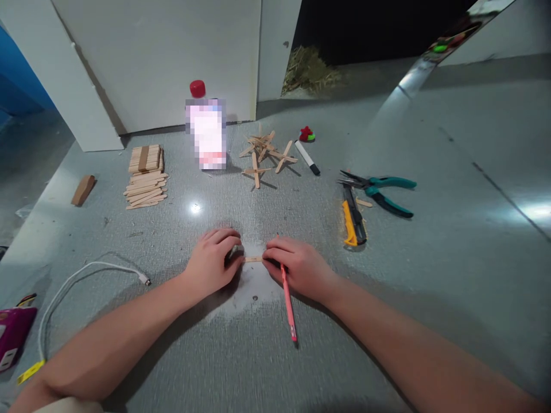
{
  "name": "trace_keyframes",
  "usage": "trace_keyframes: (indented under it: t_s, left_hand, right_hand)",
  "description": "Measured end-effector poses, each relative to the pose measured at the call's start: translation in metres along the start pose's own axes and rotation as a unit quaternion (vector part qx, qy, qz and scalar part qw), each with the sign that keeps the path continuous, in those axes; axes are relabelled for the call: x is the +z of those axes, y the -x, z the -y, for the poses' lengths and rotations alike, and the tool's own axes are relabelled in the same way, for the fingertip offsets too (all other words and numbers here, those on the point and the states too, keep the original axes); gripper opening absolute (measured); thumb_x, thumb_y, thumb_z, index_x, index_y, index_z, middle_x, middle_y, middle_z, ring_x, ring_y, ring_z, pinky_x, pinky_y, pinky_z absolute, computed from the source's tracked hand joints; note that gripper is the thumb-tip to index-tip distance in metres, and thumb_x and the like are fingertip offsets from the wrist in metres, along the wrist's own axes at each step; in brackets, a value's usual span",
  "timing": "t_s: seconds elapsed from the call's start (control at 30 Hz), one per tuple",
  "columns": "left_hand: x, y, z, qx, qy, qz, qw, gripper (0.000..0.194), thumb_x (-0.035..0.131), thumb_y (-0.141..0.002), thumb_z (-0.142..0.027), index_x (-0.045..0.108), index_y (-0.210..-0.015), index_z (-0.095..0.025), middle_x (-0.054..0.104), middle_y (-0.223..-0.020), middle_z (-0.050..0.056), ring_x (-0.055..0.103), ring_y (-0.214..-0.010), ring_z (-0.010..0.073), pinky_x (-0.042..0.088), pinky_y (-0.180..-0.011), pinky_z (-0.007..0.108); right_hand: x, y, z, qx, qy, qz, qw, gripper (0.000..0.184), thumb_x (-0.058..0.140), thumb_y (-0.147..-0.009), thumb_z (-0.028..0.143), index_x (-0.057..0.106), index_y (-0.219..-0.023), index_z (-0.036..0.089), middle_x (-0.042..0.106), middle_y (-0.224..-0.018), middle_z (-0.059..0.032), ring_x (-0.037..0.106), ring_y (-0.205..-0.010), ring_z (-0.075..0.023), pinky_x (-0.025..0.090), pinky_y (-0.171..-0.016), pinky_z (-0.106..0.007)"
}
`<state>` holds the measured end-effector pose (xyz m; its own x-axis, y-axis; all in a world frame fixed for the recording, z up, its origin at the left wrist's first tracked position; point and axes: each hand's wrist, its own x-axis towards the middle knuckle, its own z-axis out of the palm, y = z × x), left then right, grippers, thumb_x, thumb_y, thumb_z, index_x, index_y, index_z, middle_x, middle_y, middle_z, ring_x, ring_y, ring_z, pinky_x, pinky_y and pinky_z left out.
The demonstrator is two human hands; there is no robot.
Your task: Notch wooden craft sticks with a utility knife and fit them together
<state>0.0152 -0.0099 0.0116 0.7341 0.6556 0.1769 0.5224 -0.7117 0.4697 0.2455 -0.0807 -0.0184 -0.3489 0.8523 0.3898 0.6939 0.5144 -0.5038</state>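
Note:
A short length of craft stick [253,259], with small marks on it, spans the gap between my two hands. My left hand [216,256] is closed on its left end; a small greyish thing, too hidden to name, shows under the fingers. My right hand [299,265] pinches the other end. Tucked between the right fingers is a pink pencil [288,307], its eraser end pointing back toward me. Under both hands lies a pale worn patch [253,285] of the grey surface.
Farther off are stacked craft sticks [146,172], crossed stick pieces [262,150], a blurred upright phone-like screen [209,135] and a marker [307,157]. To the right lie a yellow-black utility knife [353,221] and teal-handled pliers [379,190]. A white cable [81,272] curves at left.

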Motion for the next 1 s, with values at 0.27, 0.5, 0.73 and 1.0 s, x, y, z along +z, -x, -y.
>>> trace_keyframes:
  t_s: [0.27,0.5,0.73,1.0]
  left_hand:
    - [0.010,0.007,-0.005,0.103,-0.047,0.024,0.993,0.022,0.056,-0.103,-0.033,0.072,-0.112,-0.022,0.074,-0.122,0.007,0.068,-0.117,0.0217,0.057,-0.098,0.039]
    - [0.007,0.018,-0.024,0.118,-0.194,-0.004,0.974,0.025,0.055,-0.099,-0.022,0.071,-0.118,-0.014,0.076,-0.120,0.014,0.069,-0.080,0.0237,0.050,-0.066,0.042]
    - [0.001,0.021,-0.035,0.125,-0.256,-0.007,0.959,0.020,0.056,-0.099,-0.023,0.074,-0.105,-0.017,0.079,-0.100,0.013,0.071,-0.082,0.0265,0.054,-0.065,0.044]
    - [0.008,0.024,-0.035,0.165,-0.189,0.000,0.968,0.024,0.060,-0.097,-0.022,0.074,-0.113,-0.010,0.078,-0.112,0.012,0.073,-0.098,0.0248,0.064,-0.082,0.039]
  right_hand:
    - [-0.001,0.001,-0.001,0.007,-0.012,0.006,1.000,0.019,0.056,-0.098,0.016,0.069,-0.085,0.020,0.069,-0.084,-0.0061,0.063,-0.074,-0.0188,0.049,-0.067,-0.033]
    - [-0.004,0.002,0.001,0.019,-0.022,0.012,1.000,0.023,0.054,-0.101,0.017,0.068,-0.083,0.020,0.069,-0.083,-0.0065,0.060,-0.073,-0.0191,0.047,-0.066,-0.034]
    - [-0.007,0.004,-0.001,0.015,-0.029,0.027,0.999,0.015,0.060,-0.099,0.022,0.068,-0.087,0.020,0.070,-0.087,-0.0064,0.059,-0.075,-0.0201,0.046,-0.066,-0.036]
    - [-0.008,0.004,0.000,0.013,-0.023,0.030,0.999,0.024,0.056,-0.101,0.018,0.071,-0.082,0.019,0.070,-0.084,-0.0067,0.058,-0.072,-0.0188,0.044,-0.065,-0.035]
